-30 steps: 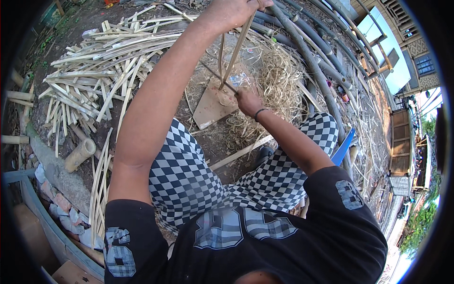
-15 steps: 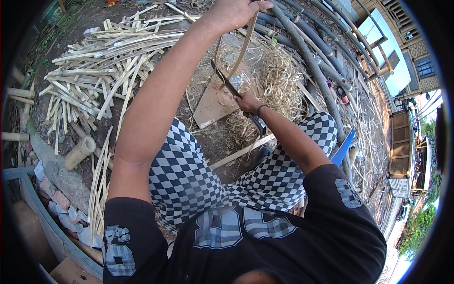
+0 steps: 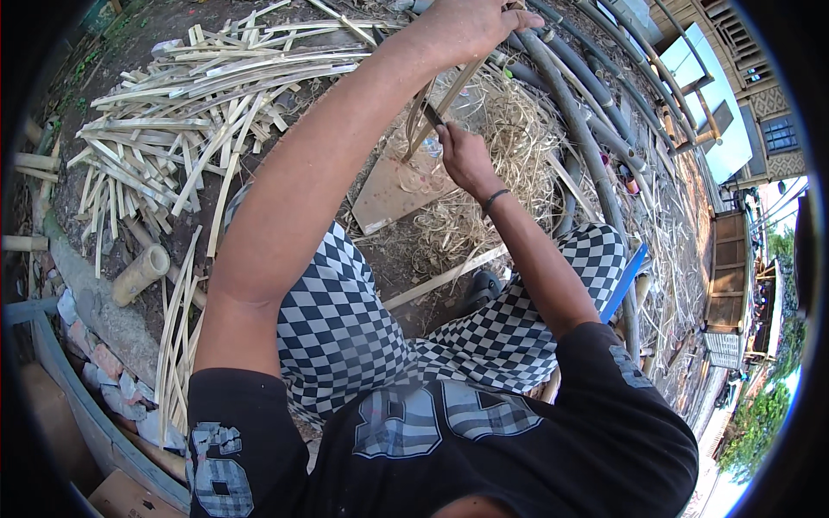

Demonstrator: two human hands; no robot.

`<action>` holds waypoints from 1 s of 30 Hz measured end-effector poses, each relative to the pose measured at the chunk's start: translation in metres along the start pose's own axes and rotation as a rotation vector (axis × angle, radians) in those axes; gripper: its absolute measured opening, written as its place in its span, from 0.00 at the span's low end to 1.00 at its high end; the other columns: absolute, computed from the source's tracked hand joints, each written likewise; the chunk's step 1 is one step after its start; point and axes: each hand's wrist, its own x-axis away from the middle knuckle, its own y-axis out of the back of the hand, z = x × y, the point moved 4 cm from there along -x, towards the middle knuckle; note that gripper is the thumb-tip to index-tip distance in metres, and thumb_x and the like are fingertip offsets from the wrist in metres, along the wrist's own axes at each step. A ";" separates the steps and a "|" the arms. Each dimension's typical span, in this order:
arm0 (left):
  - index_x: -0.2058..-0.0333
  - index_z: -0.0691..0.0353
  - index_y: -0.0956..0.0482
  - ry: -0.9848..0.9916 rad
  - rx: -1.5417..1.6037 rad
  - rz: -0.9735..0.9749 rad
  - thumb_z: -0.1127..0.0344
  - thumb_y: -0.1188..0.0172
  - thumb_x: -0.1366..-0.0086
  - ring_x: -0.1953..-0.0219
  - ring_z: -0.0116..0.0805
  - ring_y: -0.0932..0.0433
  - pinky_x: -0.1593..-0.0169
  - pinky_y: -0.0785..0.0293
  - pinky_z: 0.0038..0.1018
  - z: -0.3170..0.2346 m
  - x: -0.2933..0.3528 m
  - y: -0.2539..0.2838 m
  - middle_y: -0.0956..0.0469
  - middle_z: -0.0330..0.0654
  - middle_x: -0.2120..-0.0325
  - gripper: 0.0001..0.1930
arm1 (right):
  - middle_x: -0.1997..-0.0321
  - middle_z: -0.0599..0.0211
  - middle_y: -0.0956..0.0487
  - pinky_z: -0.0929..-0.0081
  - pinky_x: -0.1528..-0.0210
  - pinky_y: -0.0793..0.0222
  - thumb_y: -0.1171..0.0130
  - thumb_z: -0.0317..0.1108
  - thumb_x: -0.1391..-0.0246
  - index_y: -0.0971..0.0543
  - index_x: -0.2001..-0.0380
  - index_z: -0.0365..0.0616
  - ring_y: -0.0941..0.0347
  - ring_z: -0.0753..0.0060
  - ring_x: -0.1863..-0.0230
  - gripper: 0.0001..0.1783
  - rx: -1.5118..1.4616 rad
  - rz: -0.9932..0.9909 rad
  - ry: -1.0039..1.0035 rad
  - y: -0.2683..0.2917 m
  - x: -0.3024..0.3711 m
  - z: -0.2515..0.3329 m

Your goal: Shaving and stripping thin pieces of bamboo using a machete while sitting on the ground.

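Note:
At the top of the view my left hand (image 3: 479,28) is closed around the upper end of a bamboo strip (image 3: 456,91). The strip slants down toward a flat brown board (image 3: 389,197) on the ground. My right hand (image 3: 471,160) grips a long knife (image 3: 433,113), whose dark blade lies against the strip below my left hand. Part of the blade passes behind my left forearm. A thin curved strand (image 3: 414,121) hangs beside the strip. The handle is mostly hidden by my right fingers.
A heap of split bamboo strips (image 3: 164,129) lies at the left. Curled shavings (image 3: 518,142) pile up beyond my right hand. Bamboo poles (image 3: 596,160) run along the right. A cut bamboo piece (image 3: 141,274) and a blue object (image 3: 623,285) flank my checkered knees.
My right hand and the knife have moved up and slightly right, nearer my left hand. My left hand has shifted a little right, and the strip has moved with it.

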 end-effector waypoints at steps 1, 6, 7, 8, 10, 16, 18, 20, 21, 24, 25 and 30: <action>0.68 0.70 0.21 0.029 -0.018 0.017 0.53 0.44 0.31 0.67 0.51 0.23 0.59 0.28 0.44 0.001 0.001 0.001 0.23 0.55 0.72 0.21 | 0.73 0.38 0.22 0.41 0.65 0.30 0.56 0.44 0.32 0.26 0.61 0.39 0.26 0.31 0.69 0.18 -0.044 -0.071 0.019 0.006 -0.001 0.008; 0.67 0.71 0.21 0.002 0.046 -0.031 0.54 0.45 0.29 0.67 0.51 0.23 0.60 0.28 0.43 -0.001 0.003 0.007 0.24 0.54 0.75 0.20 | 0.74 0.38 0.23 0.45 0.67 0.31 0.55 0.42 0.32 0.26 0.63 0.37 0.25 0.34 0.68 0.18 -0.064 -0.117 -0.077 -0.035 0.023 -0.028; 0.67 0.71 0.21 -0.002 0.050 -0.028 0.54 0.45 0.29 0.67 0.51 0.23 0.60 0.28 0.43 -0.005 0.004 0.008 0.24 0.54 0.75 0.20 | 0.72 0.37 0.22 0.44 0.66 0.30 0.55 0.44 0.31 0.25 0.62 0.37 0.24 0.34 0.68 0.19 0.030 0.014 -0.178 -0.057 0.033 -0.050; 0.67 0.71 0.21 0.020 0.113 0.024 0.54 0.45 0.29 0.67 0.51 0.23 0.60 0.28 0.43 -0.005 0.003 0.001 0.24 0.55 0.75 0.20 | 0.71 0.36 0.22 0.43 0.64 0.29 0.56 0.45 0.31 0.26 0.61 0.37 0.24 0.33 0.67 0.20 0.108 0.183 -0.208 -0.079 0.044 -0.067; 0.67 0.71 0.21 0.037 0.156 0.062 0.54 0.45 0.30 0.68 0.51 0.23 0.60 0.28 0.42 -0.007 -0.004 -0.002 0.24 0.55 0.76 0.20 | 0.67 0.36 0.21 0.43 0.60 0.28 0.58 0.46 0.32 0.26 0.58 0.36 0.22 0.35 0.62 0.21 0.178 0.357 -0.265 -0.112 0.057 -0.085; 0.69 0.70 0.21 -0.062 -0.004 -0.061 0.54 0.43 0.31 0.67 0.52 0.23 0.60 0.28 0.43 0.009 0.002 0.007 0.24 0.55 0.74 0.20 | 0.74 0.36 0.21 0.45 0.62 0.27 0.59 0.47 0.31 0.23 0.72 0.31 0.22 0.37 0.67 0.28 0.129 0.302 -0.159 -0.126 0.054 -0.086; 0.69 0.70 0.21 -0.034 -0.020 -0.049 0.54 0.43 0.31 0.67 0.52 0.23 0.60 0.28 0.43 0.008 0.002 0.010 0.24 0.55 0.73 0.20 | 0.77 0.40 0.22 0.47 0.63 0.27 0.59 0.48 0.31 0.22 0.73 0.31 0.21 0.39 0.70 0.30 0.069 0.372 -0.278 -0.128 0.050 -0.088; 0.69 0.70 0.21 0.002 -0.042 -0.035 0.53 0.43 0.31 0.66 0.51 0.23 0.60 0.28 0.43 0.012 0.004 0.013 0.24 0.55 0.73 0.20 | 0.80 0.43 0.22 0.49 0.64 0.26 0.59 0.49 0.31 0.22 0.75 0.30 0.21 0.41 0.73 0.32 0.003 0.448 -0.393 -0.128 0.048 -0.082; 0.69 0.69 0.21 -0.004 -0.045 -0.055 0.53 0.43 0.31 0.66 0.51 0.23 0.60 0.28 0.42 0.018 0.008 0.017 0.23 0.55 0.72 0.20 | 0.83 0.45 0.23 0.51 0.64 0.25 0.60 0.49 0.31 0.22 0.76 0.30 0.21 0.44 0.75 0.33 -0.086 0.482 -0.412 -0.126 0.048 -0.069; 0.68 0.69 0.21 -0.023 0.001 -0.064 0.53 0.43 0.31 0.66 0.50 0.23 0.60 0.28 0.42 0.011 0.014 0.023 0.23 0.54 0.72 0.20 | 0.84 0.48 0.23 0.53 0.65 0.24 0.60 0.50 0.31 0.22 0.76 0.29 0.21 0.47 0.78 0.34 -0.120 0.437 -0.384 -0.123 0.047 -0.076; 0.68 0.69 0.21 -0.025 0.042 -0.056 0.53 0.43 0.31 0.66 0.49 0.22 0.60 0.28 0.42 0.003 0.012 0.021 0.23 0.54 0.72 0.20 | 0.84 0.48 0.23 0.53 0.65 0.24 0.59 0.50 0.31 0.22 0.76 0.29 0.21 0.47 0.78 0.34 -0.067 0.369 -0.325 -0.122 0.046 -0.089; 0.67 0.69 0.21 -0.016 0.012 -0.093 0.54 0.44 0.31 0.65 0.47 0.21 0.59 0.28 0.41 0.014 0.005 0.016 0.22 0.53 0.71 0.20 | 0.75 0.41 0.20 0.50 0.61 0.25 0.55 0.49 0.33 0.20 0.74 0.31 0.20 0.40 0.69 0.30 0.153 0.340 -0.237 -0.115 0.037 -0.077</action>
